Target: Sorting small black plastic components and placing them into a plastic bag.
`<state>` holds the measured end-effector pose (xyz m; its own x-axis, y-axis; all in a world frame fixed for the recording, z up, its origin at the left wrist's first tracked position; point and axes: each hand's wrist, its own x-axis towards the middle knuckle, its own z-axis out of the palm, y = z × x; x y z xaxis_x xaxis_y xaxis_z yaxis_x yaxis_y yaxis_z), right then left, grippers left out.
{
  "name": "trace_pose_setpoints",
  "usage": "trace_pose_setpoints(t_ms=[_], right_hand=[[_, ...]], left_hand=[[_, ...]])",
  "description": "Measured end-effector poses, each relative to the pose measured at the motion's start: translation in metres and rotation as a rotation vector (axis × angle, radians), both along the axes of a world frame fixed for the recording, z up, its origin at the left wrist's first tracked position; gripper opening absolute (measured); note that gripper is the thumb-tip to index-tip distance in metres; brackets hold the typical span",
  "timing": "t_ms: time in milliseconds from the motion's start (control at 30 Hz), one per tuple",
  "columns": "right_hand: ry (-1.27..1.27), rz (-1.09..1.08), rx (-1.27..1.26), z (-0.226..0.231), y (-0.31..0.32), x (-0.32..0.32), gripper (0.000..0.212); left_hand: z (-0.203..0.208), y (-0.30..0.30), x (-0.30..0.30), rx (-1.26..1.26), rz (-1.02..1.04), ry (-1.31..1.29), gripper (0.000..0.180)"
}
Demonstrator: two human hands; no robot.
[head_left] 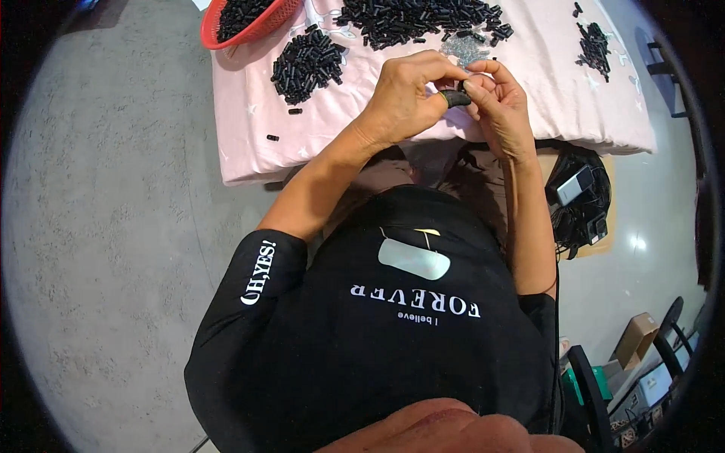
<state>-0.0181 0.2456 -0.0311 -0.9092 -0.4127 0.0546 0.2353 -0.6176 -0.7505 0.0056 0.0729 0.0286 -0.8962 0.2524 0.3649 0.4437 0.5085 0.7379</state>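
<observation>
My left hand and my right hand meet above the near edge of the pink-covered table, fingertips pinched together. Between them is a small black piece, mostly hidden by the fingers. A black finger cover with a yellow-green rim sits on my left thumb. Just beyond the fingertips lies a small heap of clear, glassy little parts. Behind it spreads a large pile of short black tubular pieces. To the left of my left hand is a smaller pile of similar black pieces.
A red plastic basket holding black pieces stands at the table's far left. Two loose black pieces lie on the pink cloth. Thin black parts are heaped at the right. Below the table's right side sits a black bag with cables.
</observation>
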Motion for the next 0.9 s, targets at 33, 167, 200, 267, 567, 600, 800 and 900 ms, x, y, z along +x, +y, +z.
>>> trace_pose_setpoints(t_ms=[33,167,200,267,567,600,800,900], right_hand=[[0.004,-0.011,0.025,0.000,-0.001,0.001,0.025],[-0.030,-0.131,0.014,-0.007,-0.004,-0.002,0.023],[-0.009,-0.141,-0.031,-0.008,-0.004,-0.003,0.021],[-0.012,-0.187,-0.057,-0.007,-0.006,-0.002,0.021],[-0.017,-0.398,-0.099,-0.011,-0.015,-0.001,0.020],[-0.034,-0.440,-0.085,-0.010,-0.016,-0.001,0.019],[0.001,-0.552,-0.124,-0.008,-0.026,-0.007,0.018],[0.031,-0.567,-0.081,-0.006,-0.029,-0.009,0.017]], left_hand=[[-0.003,-0.004,-0.002,-0.006,0.013,0.040,0.029],[-0.007,-0.042,-0.008,-0.123,0.273,0.078,0.031],[-0.004,-0.054,-0.006,-0.208,0.370,0.100,0.031],[-0.010,-0.080,-0.009,-0.278,0.478,0.066,0.032],[-0.020,-0.093,-0.014,-0.363,0.568,0.140,0.025],[-0.019,-0.080,-0.015,-0.291,0.518,0.126,0.022],[-0.031,-0.028,-0.025,-0.206,0.232,0.008,0.018],[-0.037,-0.019,-0.031,-0.274,0.213,0.130,0.018]])
